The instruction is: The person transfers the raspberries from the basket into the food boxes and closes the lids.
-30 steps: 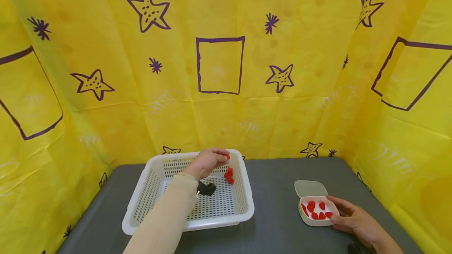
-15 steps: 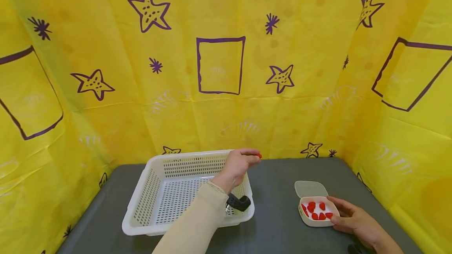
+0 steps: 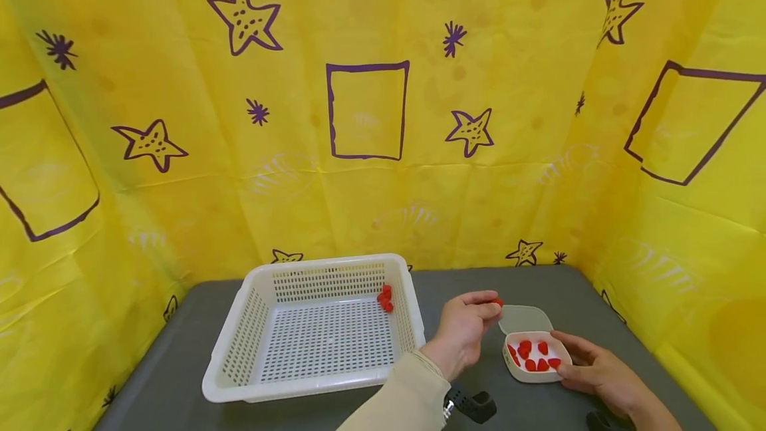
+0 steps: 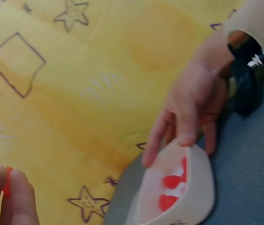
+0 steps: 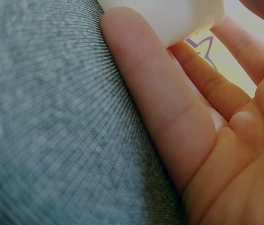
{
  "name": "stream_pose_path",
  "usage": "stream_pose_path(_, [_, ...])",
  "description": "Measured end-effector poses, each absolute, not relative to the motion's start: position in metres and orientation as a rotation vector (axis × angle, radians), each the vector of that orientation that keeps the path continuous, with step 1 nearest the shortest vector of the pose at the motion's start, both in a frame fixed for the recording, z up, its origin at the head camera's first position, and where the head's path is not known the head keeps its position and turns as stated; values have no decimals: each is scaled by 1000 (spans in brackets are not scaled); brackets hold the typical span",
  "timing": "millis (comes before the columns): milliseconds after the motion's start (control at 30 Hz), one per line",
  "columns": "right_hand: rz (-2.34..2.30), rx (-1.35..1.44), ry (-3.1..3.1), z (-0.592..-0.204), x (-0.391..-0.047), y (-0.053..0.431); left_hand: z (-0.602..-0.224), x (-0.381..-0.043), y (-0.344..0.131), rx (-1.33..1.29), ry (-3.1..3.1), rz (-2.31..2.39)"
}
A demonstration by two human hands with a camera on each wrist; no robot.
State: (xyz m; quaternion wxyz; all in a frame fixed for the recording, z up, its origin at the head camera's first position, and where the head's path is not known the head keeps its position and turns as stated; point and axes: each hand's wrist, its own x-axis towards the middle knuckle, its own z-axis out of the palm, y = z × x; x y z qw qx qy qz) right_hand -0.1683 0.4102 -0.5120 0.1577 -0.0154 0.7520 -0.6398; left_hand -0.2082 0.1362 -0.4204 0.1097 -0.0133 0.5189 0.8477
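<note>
My left hand [image 3: 463, 328] pinches a small red piece [image 3: 498, 301] between thumb and fingertips, over the table just left of a small white box. In the left wrist view the red piece [image 4: 7, 182] pokes up between the fingertips, mostly covered by them. The white box [image 3: 534, 378] stands at the right, its translucent lid [image 3: 525, 319] folded back behind it. Several red pieces [image 3: 542, 347], some tapering to a point, lie spread inside. My right hand [image 3: 604, 378] holds the box's right side, with the thumb at its rim and fingers along the outer wall [image 5: 188, 23].
A large white slotted basket [image 3: 223, 351] stands on the grey tabletop [image 3: 455, 285] at the left. Several red pieces [image 3: 385, 298] are heaped in its far right corner. A yellow patterned curtain [image 3: 371, 211] closes off the back and sides.
My left hand has carried the red piece rightward, from over the basket's far right corner to beside the white box. The right hand stays at the box.
</note>
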Motion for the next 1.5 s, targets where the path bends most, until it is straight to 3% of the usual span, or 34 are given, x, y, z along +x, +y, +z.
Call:
stream_pose_path(533, [-1817,-55,2167,-505,-172,411,-480,-197,182,-48,2016,2262])
stream_pose_path(1133, [-1856,-85,2137,-510,-167,414,-464,-193,177,83,1878,2218])
stream_pose_path(1300, [-1838,-64,2145,-510,-167,412,-413,-205,150,510,1914,2029])
stream_pose_path(1500, [-1840,-79,2140,-512,-167,411,-355,-248,75,1089,1941,1688])
